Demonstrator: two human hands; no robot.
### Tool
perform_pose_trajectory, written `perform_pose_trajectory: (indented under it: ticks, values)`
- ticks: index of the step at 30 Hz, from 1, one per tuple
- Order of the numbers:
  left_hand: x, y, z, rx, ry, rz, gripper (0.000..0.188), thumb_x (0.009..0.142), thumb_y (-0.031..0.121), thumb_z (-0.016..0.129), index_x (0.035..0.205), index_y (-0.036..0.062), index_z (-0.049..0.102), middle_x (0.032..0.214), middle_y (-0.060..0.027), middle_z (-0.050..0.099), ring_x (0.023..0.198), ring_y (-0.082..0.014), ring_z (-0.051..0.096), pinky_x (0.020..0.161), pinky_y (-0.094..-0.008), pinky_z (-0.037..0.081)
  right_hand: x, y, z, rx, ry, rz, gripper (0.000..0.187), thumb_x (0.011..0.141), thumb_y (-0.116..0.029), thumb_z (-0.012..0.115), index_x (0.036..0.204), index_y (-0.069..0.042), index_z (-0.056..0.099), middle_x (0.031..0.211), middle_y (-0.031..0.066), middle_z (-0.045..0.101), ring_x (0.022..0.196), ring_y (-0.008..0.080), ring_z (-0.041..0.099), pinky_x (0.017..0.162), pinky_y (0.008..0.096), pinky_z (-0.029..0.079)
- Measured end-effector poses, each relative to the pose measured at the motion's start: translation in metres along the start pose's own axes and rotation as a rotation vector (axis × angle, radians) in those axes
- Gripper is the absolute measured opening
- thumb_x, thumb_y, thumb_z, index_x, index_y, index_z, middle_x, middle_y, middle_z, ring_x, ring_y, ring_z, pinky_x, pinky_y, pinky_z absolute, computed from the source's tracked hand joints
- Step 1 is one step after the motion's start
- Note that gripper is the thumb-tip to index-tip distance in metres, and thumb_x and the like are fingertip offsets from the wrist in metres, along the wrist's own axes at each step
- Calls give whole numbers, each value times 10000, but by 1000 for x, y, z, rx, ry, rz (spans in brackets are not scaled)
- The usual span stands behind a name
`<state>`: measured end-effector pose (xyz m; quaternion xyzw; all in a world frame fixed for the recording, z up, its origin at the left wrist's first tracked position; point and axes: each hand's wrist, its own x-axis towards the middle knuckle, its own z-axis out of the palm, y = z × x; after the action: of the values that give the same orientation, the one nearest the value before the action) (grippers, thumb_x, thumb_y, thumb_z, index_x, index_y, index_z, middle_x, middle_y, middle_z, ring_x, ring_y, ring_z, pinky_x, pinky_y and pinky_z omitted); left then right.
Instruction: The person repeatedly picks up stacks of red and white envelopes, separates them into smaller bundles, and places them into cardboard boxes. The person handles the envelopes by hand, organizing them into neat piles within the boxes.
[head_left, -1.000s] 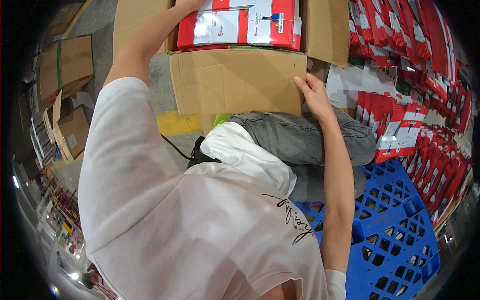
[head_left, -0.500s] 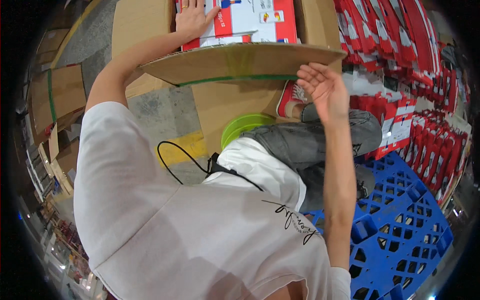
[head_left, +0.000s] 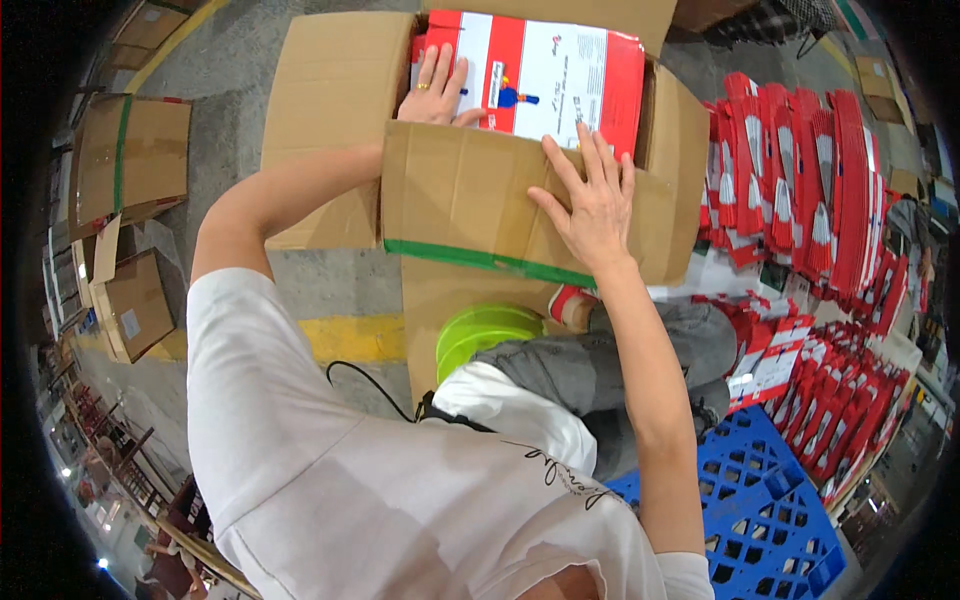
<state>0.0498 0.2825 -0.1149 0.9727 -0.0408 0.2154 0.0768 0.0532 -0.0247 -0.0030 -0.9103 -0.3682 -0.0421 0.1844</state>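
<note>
In front of me stands a brown cardboard carton (head_left: 290, 190) with its flaps spread out. Inside it lie red and white printed boxes (head_left: 555, 85), flat and filling most of the opening. My left hand (head_left: 437, 95) reaches over the near side, its fingers resting flat on the left part of the printed boxes; a ring shows on one finger. My right hand (head_left: 590, 195) lies with spread fingers on the near flap (head_left: 460, 195), which has green tape along its edge. The right fingertips reach the edge of the printed boxes. Neither hand grips anything.
Stacks of flat red and white cartons (head_left: 800, 180) stand at the right, above a blue plastic pallet (head_left: 770, 500). A lime-green round stool (head_left: 480, 335) is under me. Other brown cartons (head_left: 130, 160) stand at the left, near a yellow floor line (head_left: 355, 340).
The near flap has tipped outward, and my right hand has moved from beside its edge onto it. The carton sits lower in view, showing more of the printed boxes. My left hand stays on them.
</note>
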Motion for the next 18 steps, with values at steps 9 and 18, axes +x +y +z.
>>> perform_pose_trajectory:
  ticks: [9,18]
  values:
    - [7,-19,-26,-78,-206,148,744,905,411,734,1542,149,451,1657,-270,227,1548,-460,181,1194,-492,376,1,16,19,29,-96,14,671,917,-560,657,1529,-327,510,1575,165,441,1467,347,388,1188,604,240]
    - [190,-48,-75,-37,191,455,336,885,209,748,1202,110,698,1231,-129,686,1028,-326,674,824,-445,562,0,26,25,34,-116,34,662,918,-561,662,1518,-320,523,1543,181,464,1461,357,387,1198,625,217]
